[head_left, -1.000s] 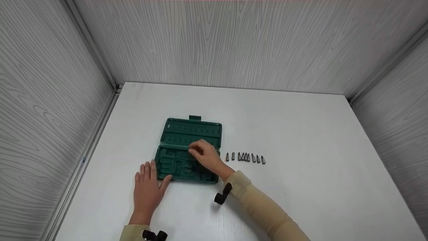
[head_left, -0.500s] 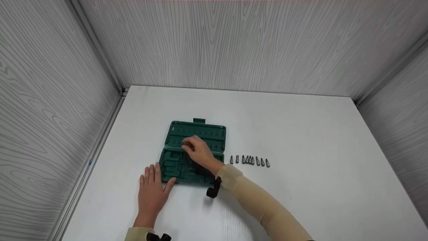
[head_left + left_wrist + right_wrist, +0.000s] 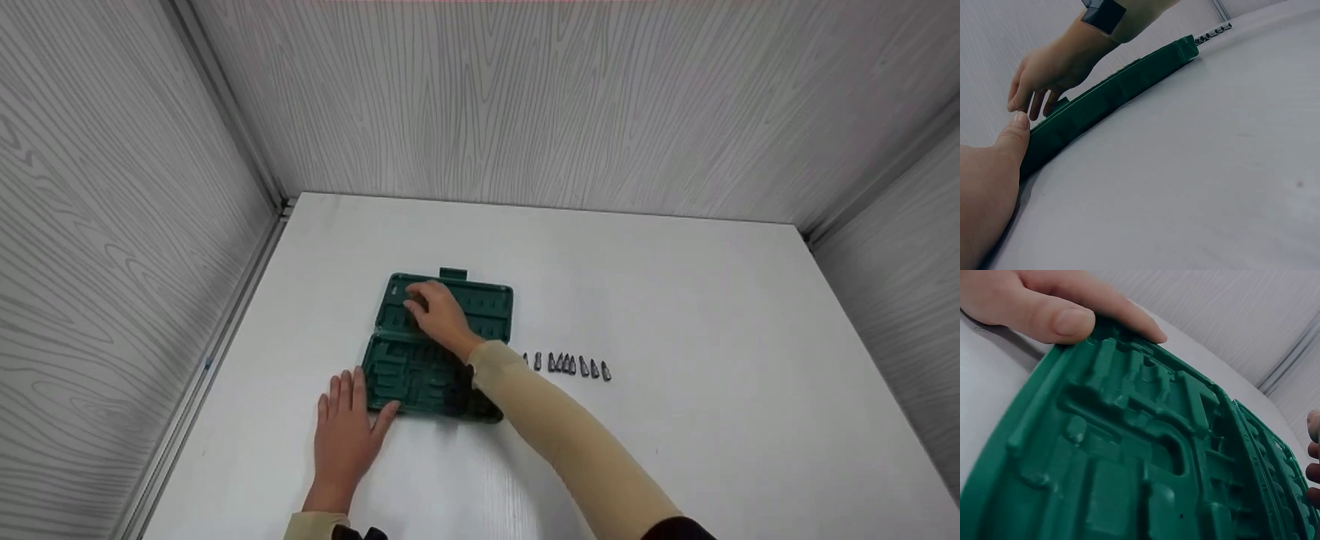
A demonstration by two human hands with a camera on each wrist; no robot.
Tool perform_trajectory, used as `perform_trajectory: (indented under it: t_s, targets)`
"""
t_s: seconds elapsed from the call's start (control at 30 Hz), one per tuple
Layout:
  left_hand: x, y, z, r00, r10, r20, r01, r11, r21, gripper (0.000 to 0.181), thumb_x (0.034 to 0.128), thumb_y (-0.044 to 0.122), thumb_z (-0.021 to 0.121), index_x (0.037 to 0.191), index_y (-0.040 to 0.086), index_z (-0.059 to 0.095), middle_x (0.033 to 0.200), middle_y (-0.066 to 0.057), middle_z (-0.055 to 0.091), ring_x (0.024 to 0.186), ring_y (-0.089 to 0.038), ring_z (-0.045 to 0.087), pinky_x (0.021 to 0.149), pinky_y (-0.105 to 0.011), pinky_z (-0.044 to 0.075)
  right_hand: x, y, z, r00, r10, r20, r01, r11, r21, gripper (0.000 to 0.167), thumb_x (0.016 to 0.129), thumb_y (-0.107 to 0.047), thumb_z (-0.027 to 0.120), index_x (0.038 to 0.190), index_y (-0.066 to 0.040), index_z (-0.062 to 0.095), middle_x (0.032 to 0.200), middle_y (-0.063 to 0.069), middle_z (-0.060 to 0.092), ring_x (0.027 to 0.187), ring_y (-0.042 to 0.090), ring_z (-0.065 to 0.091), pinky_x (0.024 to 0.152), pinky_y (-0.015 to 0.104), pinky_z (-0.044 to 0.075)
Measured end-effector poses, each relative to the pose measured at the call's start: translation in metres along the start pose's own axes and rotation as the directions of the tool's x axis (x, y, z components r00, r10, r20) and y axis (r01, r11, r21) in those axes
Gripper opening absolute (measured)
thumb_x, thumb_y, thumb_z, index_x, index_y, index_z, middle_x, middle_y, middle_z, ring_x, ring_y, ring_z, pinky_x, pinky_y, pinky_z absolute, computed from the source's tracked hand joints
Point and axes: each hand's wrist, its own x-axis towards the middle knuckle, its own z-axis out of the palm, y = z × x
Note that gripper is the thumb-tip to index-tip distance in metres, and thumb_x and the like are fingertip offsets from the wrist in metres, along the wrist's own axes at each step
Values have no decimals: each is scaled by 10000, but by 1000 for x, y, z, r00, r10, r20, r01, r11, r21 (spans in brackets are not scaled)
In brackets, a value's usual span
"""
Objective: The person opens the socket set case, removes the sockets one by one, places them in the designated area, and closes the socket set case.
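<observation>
A dark green molded case (image 3: 420,412) lies unfolded on the white table, its lid half (image 3: 495,307) on the far side. My left hand (image 3: 346,442) is spread flat at the case's near left corner, with the thumb (image 3: 1013,135) touching its front edge. Over the left part of the lid is my right hand (image 3: 441,315), thumb and fingers bent toward each other. Whether something small is between those fingertips is hidden in every view. A small pale piece (image 3: 395,289) sits in the lid's upper left corner. Several metal screwdriver bits (image 3: 581,366) lie right of the case.
A latch tab (image 3: 453,274) juts from the lid's far edge. Pale wood-grain walls (image 3: 525,97) enclose the white table (image 3: 675,315) at the back and sides. My right forearm (image 3: 570,435) crosses over the case's right side, covering part of the row's left end.
My right hand has moved from above the case's hinge up and left over the lid. The left hand keeps its place on the case's corner. The head view has shifted slightly.
</observation>
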Motion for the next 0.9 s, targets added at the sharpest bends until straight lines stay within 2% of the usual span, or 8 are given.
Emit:
perform_trajectory:
  t_s: [0.17,0.37,0.53,0.63,0.73,0.9]
  targets:
    - [-3,0,-2,1000,-13,5,13,1000,-3,874,893,638,401,1470,11,205,1471,-247,251,1376,-376,158,1085,-528,116,13,-1,4,998,48,29,-47,998,-29,303,955,-227,541,1209,-71,598,1174,29,577,1110,137,497,936,266,401]
    - [-2,-1,-4,1000,-16,12,16,1000,-5,882,890,656,373,1470,13,206,1474,-242,249,1378,-371,153,1086,-529,113,27,-2,7,990,85,112,-83,996,-26,333,954,-204,544,1256,-67,570,1237,50,552,1172,156,462,982,283,367]
    - [0,-2,-4,1000,-20,21,20,1000,-13,883,893,657,364,1471,9,200,1478,-244,234,1381,-373,138,1087,-528,101,40,-6,8,970,166,175,-156,985,-70,391,954,-254,543,1302,-77,533,1284,74,518,1207,186,439,1004,308,350]
    - [-1,-1,-5,999,-34,35,34,999,-12,887,892,662,355,1471,8,199,1480,-241,232,1384,-367,128,1088,-525,94,44,-9,10,956,234,177,-214,969,-126,420,950,-292,544,1314,-85,525,1279,91,517,1206,214,446,1036,342,316]
    - [-1,-1,-5,998,-40,49,41,999,-8,898,888,671,349,1471,5,197,1478,-245,233,1383,-371,130,1086,-530,95,46,-10,16,947,289,142,-265,950,-162,422,945,-309,548,1314,-106,535,1254,85,523,1185,222,450,1046,366,297]
    - [-1,0,-5,998,-44,55,44,999,-7,907,884,685,327,1471,5,196,1480,-246,230,1382,-373,129,1086,-532,90,47,-9,25,935,333,126,-297,924,-241,436,943,-368,527,1343,-193,519,1226,62,470,1095,206,394,936,369,349]
